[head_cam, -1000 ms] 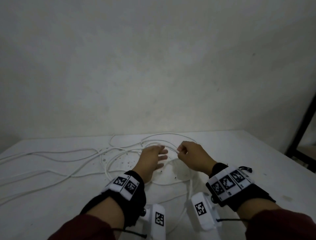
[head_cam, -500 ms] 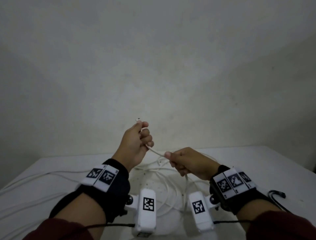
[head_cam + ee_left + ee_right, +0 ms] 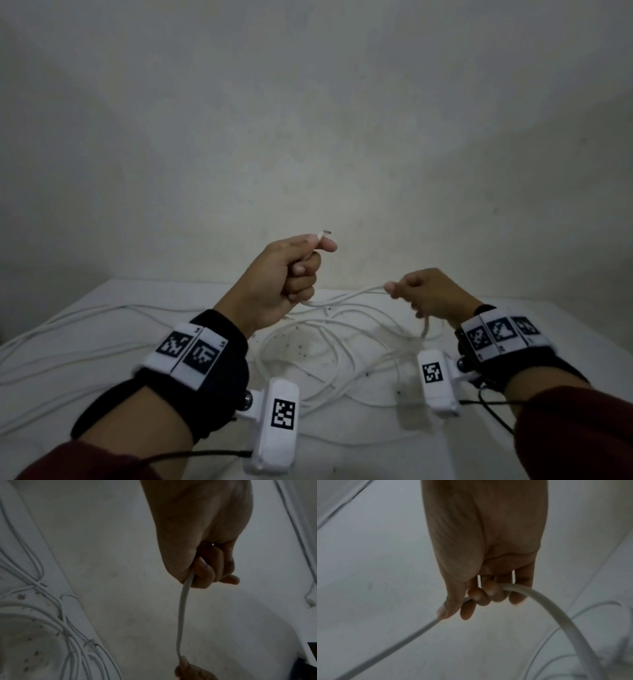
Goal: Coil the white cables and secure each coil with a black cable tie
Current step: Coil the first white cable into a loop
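While the left hand (image 3: 284,274) is fisted round the white cable (image 3: 346,298) close to its free end (image 3: 323,233), which pokes up past the thumb, the right hand (image 3: 428,294) pinches the same cable beside it, lower. Between the grips the span runs roughly level, left to right; from the right hand it drops to loose loops on the white table (image 3: 85,346). Beyond stands a bare wall (image 3: 308,120). No tie is visible.

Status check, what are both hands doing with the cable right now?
Left hand grips white cable near its end. Right hand grips the same cable further along. Loose cables lie uncoiled on table. No tie in view.
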